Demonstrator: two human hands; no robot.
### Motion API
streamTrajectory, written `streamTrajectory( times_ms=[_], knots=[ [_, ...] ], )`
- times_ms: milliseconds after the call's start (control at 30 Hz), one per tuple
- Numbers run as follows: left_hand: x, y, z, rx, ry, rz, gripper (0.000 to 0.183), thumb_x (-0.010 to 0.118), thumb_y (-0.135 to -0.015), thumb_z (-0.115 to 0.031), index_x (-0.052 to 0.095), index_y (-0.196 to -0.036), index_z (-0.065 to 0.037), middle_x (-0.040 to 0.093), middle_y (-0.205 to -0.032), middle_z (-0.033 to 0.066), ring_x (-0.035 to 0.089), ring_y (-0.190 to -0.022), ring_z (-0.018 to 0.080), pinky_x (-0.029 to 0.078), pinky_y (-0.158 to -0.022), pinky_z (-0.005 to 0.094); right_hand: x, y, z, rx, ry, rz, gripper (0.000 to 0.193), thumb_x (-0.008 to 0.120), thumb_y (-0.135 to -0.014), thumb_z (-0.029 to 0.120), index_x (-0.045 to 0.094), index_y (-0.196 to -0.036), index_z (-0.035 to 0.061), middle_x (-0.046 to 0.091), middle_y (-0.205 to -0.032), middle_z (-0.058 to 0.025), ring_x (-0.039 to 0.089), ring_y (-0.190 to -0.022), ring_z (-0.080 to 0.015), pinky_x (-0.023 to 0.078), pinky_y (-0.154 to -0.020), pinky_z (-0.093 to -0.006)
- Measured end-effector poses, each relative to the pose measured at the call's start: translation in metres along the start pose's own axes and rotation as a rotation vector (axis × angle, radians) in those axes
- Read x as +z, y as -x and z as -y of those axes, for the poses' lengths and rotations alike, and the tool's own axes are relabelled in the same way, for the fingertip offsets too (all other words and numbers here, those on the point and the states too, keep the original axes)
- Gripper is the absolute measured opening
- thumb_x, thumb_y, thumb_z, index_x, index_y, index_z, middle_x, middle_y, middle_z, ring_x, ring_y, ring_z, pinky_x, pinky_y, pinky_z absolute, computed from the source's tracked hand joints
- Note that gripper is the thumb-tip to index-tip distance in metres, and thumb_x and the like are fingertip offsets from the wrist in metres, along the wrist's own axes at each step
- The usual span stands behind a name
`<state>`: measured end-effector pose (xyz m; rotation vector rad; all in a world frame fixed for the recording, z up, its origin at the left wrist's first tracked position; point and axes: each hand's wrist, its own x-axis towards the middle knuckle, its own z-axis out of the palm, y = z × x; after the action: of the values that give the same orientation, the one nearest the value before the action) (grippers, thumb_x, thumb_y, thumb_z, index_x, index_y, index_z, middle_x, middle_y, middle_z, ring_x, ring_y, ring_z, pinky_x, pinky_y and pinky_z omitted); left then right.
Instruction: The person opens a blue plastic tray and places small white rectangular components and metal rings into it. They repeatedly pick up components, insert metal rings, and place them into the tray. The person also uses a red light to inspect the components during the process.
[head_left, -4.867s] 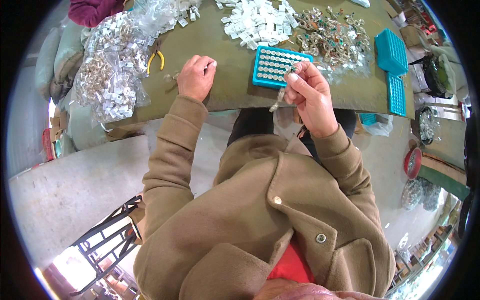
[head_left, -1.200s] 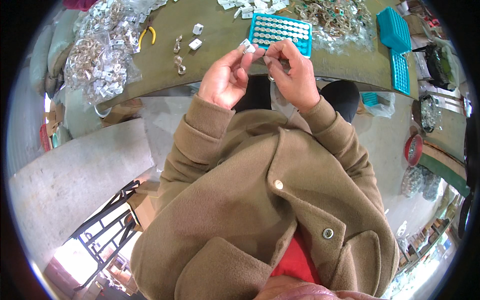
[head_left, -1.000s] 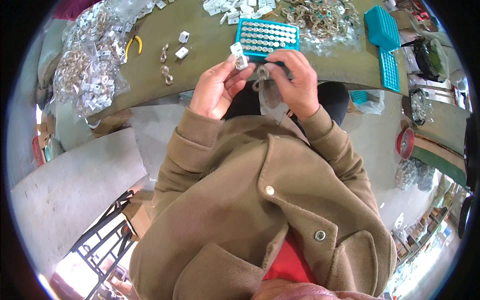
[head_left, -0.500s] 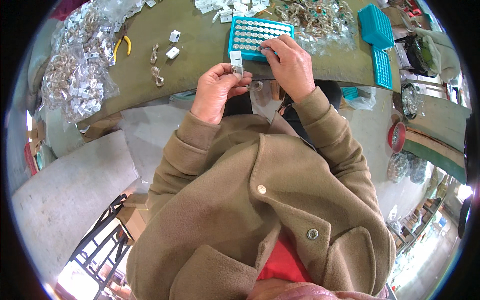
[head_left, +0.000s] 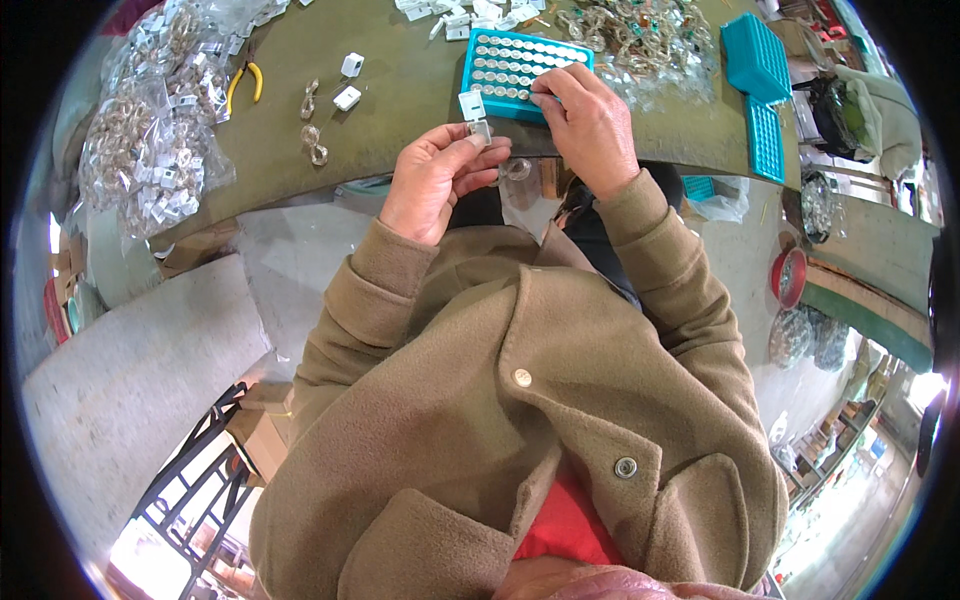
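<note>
A small white tag (head_left: 471,104) with a little metal piece (head_left: 481,130) below it is pinched between the thumb and fingertips of the left hand (head_left: 438,178), held up just short of the table edge (head_left: 300,195). What hangs under the palm is too small to make out — a clear ring-like bit (head_left: 516,168) is seen between the two wrists. The right hand (head_left: 590,125) is laid on the near corner of a turquoise tray (head_left: 520,62), its fingertips curled down onto the rows of round silver pieces; whether one is gripped cannot be told.

The tray is set flat on the olive-green table (head_left: 400,80), touching the right hand and just beside the tag. Behind it a scatter of small white tags (head_left: 460,12) is spread along the far edge, and a heap of pale chain pieces (head_left: 640,35) lies just to the right. Two more turquoise trays (head_left: 757,58) are placed further right, one square, one long and narrow (head_left: 766,137), near the table's end.

To the left, two loose white tags (head_left: 350,80) and two glassy pieces (head_left: 312,120) are left on bare table, well apart from the hands. Yellow-handled pliers (head_left: 243,82) lie beyond them, beside clear plastic bags (head_left: 150,130) stuffed with chain and white tags — these crowd the left end of the table. An open strip of green surface is left between the bags and the tray.
</note>
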<state>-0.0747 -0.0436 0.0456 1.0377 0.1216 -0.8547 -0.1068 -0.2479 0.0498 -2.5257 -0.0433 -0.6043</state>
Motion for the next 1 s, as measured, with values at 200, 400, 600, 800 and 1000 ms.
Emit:
streamTrajectory(
  times_ms=[200,400,600,800,1000],
  knots=[
    [-0.001,0.000,0.001,0.013,0.022,0.000,0.021,0.054,-0.098,-0.010,0.059,-0.116,0.001,0.068,-0.113,0.0154,0.069,-0.099,0.0169,0.059,-0.078,0.0243,-0.003,-0.002,0.003,0.021,-0.099,0.012,0.013,0.063,-0.086,0.011,0.068,-0.098,0.0098,0.063,-0.088,-0.0098,0.063,-0.083,-0.0334,0.051,-0.071,-0.0425],
    [-0.001,0.000,0.004,0.007,-0.001,-0.010,0.022,0.054,-0.099,-0.011,0.059,-0.117,0.001,0.068,-0.114,0.0150,0.069,-0.098,0.0164,0.059,-0.079,0.0244,0.006,-0.002,0.003,-0.017,-0.114,0.041,0.012,0.063,-0.086,0.012,0.072,-0.094,0.0099,0.064,-0.086,-0.0112,0.063,-0.082,-0.0333,0.052,-0.072,-0.0424],
    [0.002,0.002,0.004,0.023,0.027,-0.025,0.023,0.055,-0.099,-0.012,0.059,-0.117,0.001,0.068,-0.115,0.0149,0.068,-0.099,0.0156,0.059,-0.078,0.0238,-0.004,-0.004,-0.003,-0.076,0.012,0.105,0.013,0.065,-0.086,0.014,0.067,-0.096,0.0064,0.065,-0.087,-0.0119,0.063,-0.082,-0.0330,0.052,-0.072,-0.0425],
    [0.007,0.006,0.003,0.018,0.006,0.009,0.026,0.058,-0.097,-0.013,0.059,-0.119,0.001,0.069,-0.111,0.0123,0.069,-0.097,0.0141,0.059,-0.076,0.0219,-0.015,-0.001,0.014,-0.006,-0.240,0.065,0.014,0.068,-0.084,0.013,0.063,-0.094,0.0052,0.063,-0.083,-0.0093,0.064,-0.074,-0.0268,0.052,-0.065,-0.0360],
    [0.011,0.008,0.004,0.040,-0.043,0.062,0.028,0.062,-0.095,-0.011,0.061,-0.120,0.001,0.069,-0.104,0.0083,0.068,-0.091,0.0131,0.057,-0.075,0.0230,-0.010,0.015,0.035,-0.126,-0.270,0.090,0.011,0.067,-0.083,0.011,0.061,-0.090,0.0056,0.060,-0.078,-0.0094,0.062,-0.068,-0.0280,0.050,-0.061,-0.0360]
  ],
)
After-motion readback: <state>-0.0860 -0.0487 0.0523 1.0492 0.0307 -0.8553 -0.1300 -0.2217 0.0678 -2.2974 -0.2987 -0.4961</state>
